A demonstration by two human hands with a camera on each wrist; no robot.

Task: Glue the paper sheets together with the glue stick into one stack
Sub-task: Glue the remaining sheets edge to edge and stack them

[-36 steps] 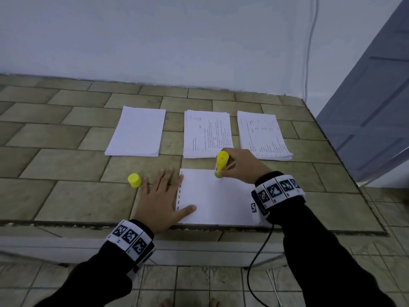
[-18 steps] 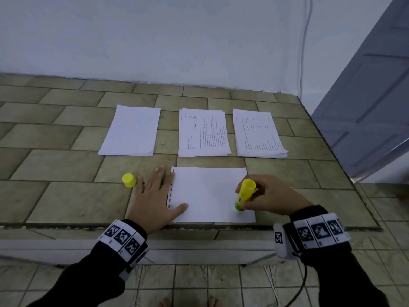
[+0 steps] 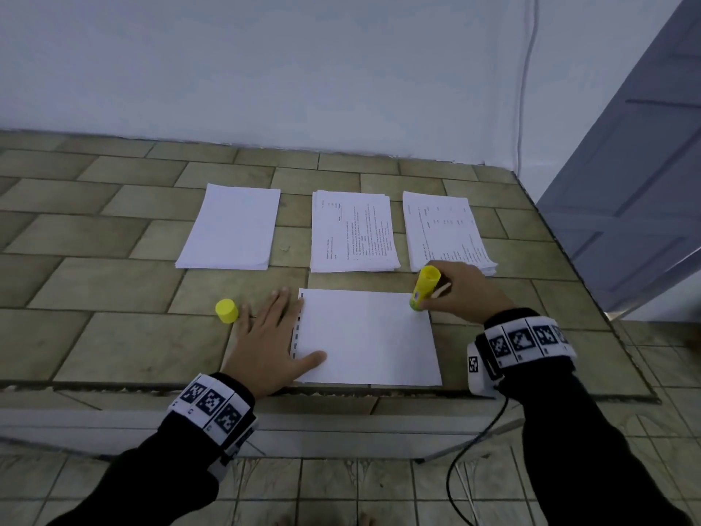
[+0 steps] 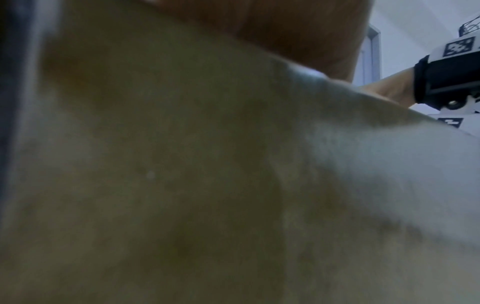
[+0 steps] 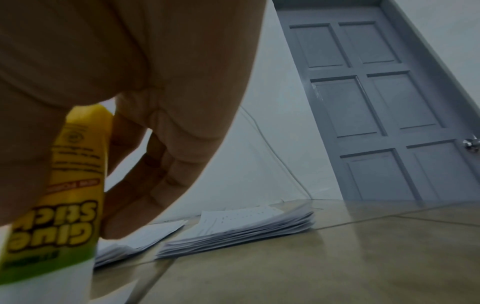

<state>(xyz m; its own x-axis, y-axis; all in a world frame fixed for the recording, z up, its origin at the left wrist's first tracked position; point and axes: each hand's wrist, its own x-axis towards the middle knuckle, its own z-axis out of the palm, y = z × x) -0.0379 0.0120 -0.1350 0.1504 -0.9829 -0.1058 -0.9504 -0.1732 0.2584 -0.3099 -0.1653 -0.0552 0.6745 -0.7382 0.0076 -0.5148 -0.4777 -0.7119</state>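
Yellow glue stick [image 3: 424, 287] stands tilted in my right hand [image 3: 461, 291], whose grip is clamped around its barrel, with its lower tip on the far right corner of the white sheet [image 3: 366, 336] lying at the near edge of the tiled worktop [image 3: 113, 336]. My left hand [image 3: 267, 341] lies flat with its grip apart, fingers spread, the thumb pressing on the left edge of the sheet. Just beside its fingers on the left stands the yellow cap [image 3: 227, 310]. Farther away I see three paper stacks in a row: a blank stack [image 3: 231, 226] on the left, a printed stack [image 3: 353, 231] in the middle and another printed pile [image 3: 444, 231] on the right, near my right hand.
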